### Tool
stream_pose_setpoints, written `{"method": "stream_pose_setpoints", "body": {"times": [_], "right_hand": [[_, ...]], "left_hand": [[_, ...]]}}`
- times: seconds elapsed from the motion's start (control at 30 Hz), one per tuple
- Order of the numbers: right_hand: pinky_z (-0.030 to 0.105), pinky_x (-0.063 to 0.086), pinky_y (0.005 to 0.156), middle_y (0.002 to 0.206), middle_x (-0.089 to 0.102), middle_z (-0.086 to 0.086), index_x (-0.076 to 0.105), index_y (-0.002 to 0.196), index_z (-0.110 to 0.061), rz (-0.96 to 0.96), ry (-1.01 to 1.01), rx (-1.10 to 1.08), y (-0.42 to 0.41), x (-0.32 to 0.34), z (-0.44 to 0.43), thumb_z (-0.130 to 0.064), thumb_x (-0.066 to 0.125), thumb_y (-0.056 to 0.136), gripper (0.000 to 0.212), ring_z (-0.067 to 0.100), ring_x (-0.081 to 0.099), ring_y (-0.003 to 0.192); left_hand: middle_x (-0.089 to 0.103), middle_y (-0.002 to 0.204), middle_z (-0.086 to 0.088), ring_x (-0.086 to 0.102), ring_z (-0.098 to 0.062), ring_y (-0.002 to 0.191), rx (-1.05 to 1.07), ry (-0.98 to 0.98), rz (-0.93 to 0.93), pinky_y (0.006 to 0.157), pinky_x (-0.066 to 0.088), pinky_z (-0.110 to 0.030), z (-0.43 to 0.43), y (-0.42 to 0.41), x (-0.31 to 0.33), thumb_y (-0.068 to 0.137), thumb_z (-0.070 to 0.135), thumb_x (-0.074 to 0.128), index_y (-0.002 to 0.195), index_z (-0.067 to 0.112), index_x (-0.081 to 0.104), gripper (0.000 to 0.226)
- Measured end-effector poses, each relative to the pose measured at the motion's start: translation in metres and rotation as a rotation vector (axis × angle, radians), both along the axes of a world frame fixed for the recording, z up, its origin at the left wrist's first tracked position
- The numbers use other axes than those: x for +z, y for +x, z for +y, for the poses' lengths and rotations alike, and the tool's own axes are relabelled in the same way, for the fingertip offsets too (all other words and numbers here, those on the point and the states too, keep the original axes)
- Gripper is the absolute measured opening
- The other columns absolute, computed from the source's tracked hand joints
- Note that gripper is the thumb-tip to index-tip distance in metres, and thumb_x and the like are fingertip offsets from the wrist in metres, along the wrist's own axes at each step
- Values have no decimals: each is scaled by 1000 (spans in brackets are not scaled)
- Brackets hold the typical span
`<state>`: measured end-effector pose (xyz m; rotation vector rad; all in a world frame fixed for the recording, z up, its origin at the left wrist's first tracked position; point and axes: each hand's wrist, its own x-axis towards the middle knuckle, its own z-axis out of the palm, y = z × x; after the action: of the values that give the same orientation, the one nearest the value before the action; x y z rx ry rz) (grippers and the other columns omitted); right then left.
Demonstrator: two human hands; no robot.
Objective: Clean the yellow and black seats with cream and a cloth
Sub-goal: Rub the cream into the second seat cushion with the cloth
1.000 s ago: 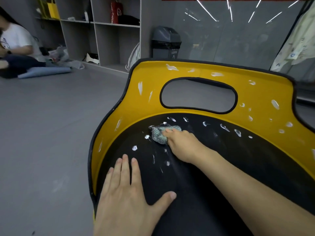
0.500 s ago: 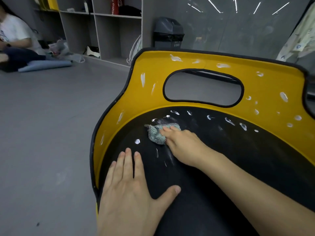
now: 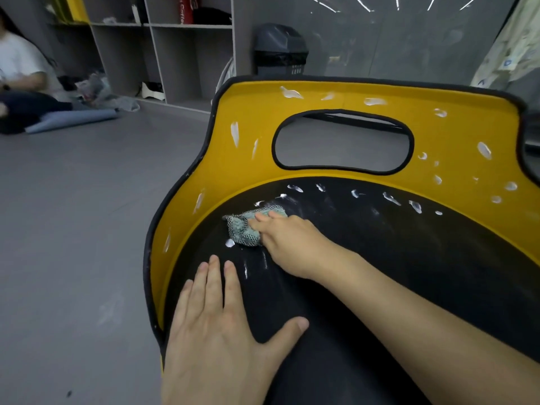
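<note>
A seat with a yellow back (image 3: 455, 133) and a black cushion (image 3: 409, 258) fills the right half of the head view. White dabs of cream (image 3: 391, 198) dot both the yellow back and the black cushion. My right hand (image 3: 289, 241) presses a small green checked cloth (image 3: 245, 228) onto the left part of the black cushion, next to a cream dab. My left hand (image 3: 216, 334) lies flat with fingers spread on the cushion's near left edge, holding nothing.
Grey floor (image 3: 73, 229) lies to the left of the seat. A person (image 3: 20, 80) sits on the floor at the far left by grey shelves (image 3: 163, 54). A dark bin (image 3: 280, 51) stands behind the seat, and cloth hangs at the upper right.
My right hand has slid the cloth to the left and slightly toward me over the black cushion, smearing cream. My left hand has stayed flat in place.
</note>
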<state>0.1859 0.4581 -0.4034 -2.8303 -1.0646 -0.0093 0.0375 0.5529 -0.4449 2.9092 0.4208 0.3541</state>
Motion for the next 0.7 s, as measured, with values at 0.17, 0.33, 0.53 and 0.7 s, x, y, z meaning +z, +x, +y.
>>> {"method": "stream_pose_setpoints", "body": {"times": [0.17, 0.33, 0.53, 0.7], "right_hand": [[38, 26, 116, 157, 21, -21, 37, 147, -36, 148, 54, 183, -43, 0, -27, -29, 32, 106, 42, 3, 13, 146], [45, 32, 112, 157, 26, -18, 34, 147, -40, 77, 21, 171, -13, -1, -6, -23, 30, 105, 46, 13, 25, 145], [41, 30, 112, 158, 28, -10, 35, 149, -33, 5, -22, 100, 10, 2, 24, -23, 28, 105, 45, 20, 26, 145], [44, 32, 112, 157, 22, -21, 42, 144, -34, 117, -35, 245, -47, 11, -22, -27, 32, 105, 40, 7, 18, 146]], "left_hand": [[56, 139, -21, 54, -33, 130, -18, 0, -39, 108, 26, -43, 2, 0, -5, 72, 96, 18, 132, -4, 60, 123], [57, 138, -20, 55, -33, 129, -4, 21, -68, 107, 27, -43, 2, 2, -7, 73, 94, 17, 132, -4, 60, 122], [56, 140, -18, 54, -29, 131, 8, 26, -79, 106, 26, -42, 3, 0, -6, 75, 94, 19, 135, -4, 57, 121], [47, 147, -22, 45, -30, 138, 2, 2, -141, 113, 24, -42, 0, -1, -11, 70, 91, 32, 140, -8, 47, 123]]}}
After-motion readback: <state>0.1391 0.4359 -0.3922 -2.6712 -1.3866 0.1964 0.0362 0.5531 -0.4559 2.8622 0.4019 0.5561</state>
